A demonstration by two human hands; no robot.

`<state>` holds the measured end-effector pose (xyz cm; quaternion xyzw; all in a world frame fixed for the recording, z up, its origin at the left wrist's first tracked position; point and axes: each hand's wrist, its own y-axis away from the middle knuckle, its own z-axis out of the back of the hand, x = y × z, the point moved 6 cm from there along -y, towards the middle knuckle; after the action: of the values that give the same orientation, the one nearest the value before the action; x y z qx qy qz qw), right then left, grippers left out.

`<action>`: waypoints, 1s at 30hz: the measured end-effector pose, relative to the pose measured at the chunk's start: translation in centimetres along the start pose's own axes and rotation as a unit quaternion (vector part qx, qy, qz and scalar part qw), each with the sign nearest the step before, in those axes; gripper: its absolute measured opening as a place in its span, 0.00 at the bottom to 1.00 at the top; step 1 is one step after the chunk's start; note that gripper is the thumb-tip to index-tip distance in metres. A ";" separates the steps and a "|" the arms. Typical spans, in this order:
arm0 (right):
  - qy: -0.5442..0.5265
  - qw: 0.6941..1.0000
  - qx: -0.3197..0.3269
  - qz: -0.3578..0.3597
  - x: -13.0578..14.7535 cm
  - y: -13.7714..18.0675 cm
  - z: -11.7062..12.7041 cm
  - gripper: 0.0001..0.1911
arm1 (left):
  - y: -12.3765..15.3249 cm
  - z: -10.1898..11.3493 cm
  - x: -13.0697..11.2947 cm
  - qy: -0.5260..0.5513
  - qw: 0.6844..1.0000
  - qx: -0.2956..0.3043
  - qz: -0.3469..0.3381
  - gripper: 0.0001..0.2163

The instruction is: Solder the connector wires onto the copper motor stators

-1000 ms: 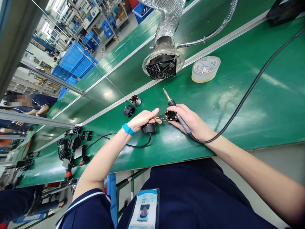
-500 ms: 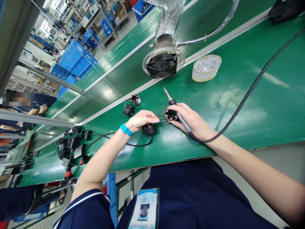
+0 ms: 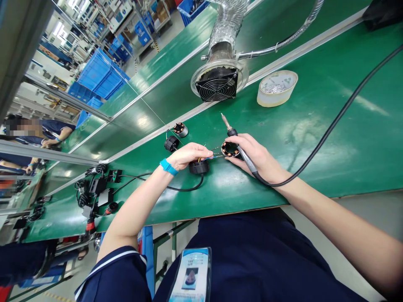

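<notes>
Between the thumb and fingers of my left hand [image 3: 191,154] are pinched thin wires [image 3: 208,158], blue and yellow among them. Below that hand a round black housing [image 3: 199,168] sits on the green bench, with a black cable [image 3: 185,190] running from it. My right hand [image 3: 260,157] is closed around a soldering iron [image 3: 246,159], its tip pointing up and away. The same fingers grip a ring-shaped motor stator [image 3: 224,149] with copper windings. Thin leads reach from the stator toward my left fingertips; whether they touch the wires I cannot tell.
Behind the hands lie another stator [image 3: 181,132] and a black housing [image 3: 171,144]. A fume fan [image 3: 218,88] on a foil duct hangs at the back, beside an oval dish [image 3: 273,100] of silvery scraps. Cables and adapters [image 3: 98,185] lie left. A person [image 3: 50,128] sits far left.
Both hands stay nearly in place, still holding the wires, stator and iron. The view has shifted slightly, and the fingertips and stator are a little closer together.
</notes>
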<state>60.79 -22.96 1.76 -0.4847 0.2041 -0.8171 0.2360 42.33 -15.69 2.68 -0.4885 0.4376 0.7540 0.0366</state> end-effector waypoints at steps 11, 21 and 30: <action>0.000 1.000 -0.004 0.009 0.0 -0.1 0.0 0.23 | -0.5 0.0 -0.2 0.018 0.999 0.027 0.014 0.28; 0.008 1.000 -0.012 -0.001 -0.5 0.2 0.1 0.24 | -1.5 0.0 -0.4 0.021 0.999 0.030 0.019 0.21; 0.007 1.000 -0.018 0.002 -0.6 0.0 0.2 0.24 | -1.1 0.2 -0.5 0.013 1.000 -0.014 0.011 0.25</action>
<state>61.23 -22.67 1.46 -0.4822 0.2215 -0.8164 0.2278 42.96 -14.71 2.42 -0.4944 0.4325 0.7538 0.0157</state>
